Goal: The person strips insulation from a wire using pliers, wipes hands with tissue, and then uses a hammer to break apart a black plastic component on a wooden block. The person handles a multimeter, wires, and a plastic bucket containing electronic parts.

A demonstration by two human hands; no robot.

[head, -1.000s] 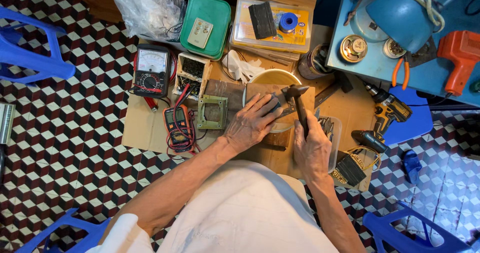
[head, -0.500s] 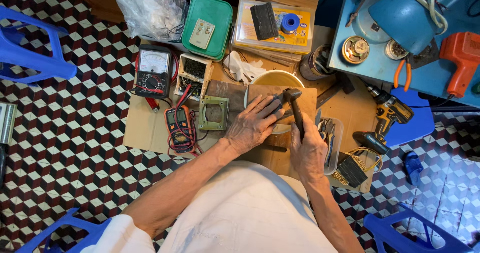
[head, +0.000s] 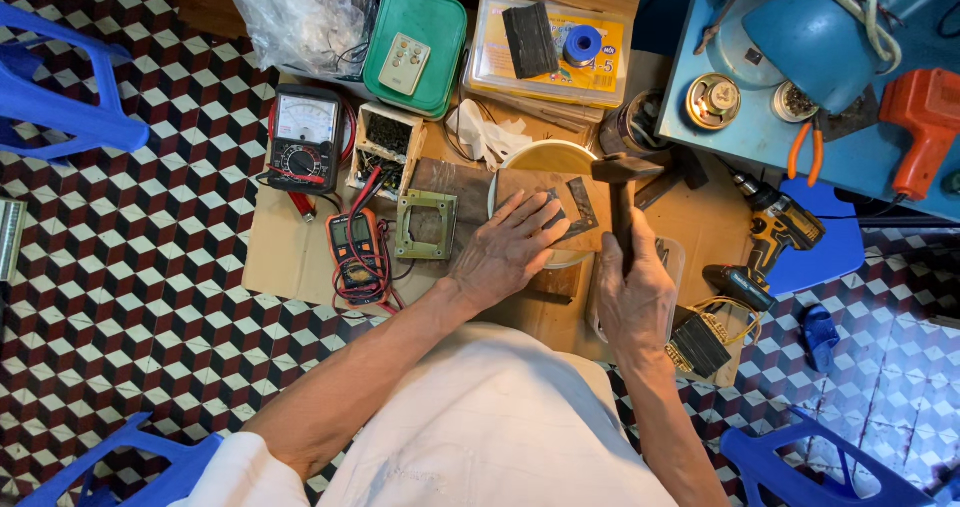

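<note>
The hammer (head: 620, 192) stands head-up in the right hand (head: 633, 302), whose fingers wrap tightly round its dark handle; its head sits just right of a dark metal plate (head: 578, 207). That plate lies on a wooden board (head: 455, 182) over a yellow bowl (head: 550, 157). The left hand (head: 510, 250) lies flat and open, fingers spread, pressing on the plate and board. A green metal frame (head: 426, 225) rests just left of it, beside a multimeter (head: 355, 252). A cordless drill (head: 765, 242) lies to the right.
</note>
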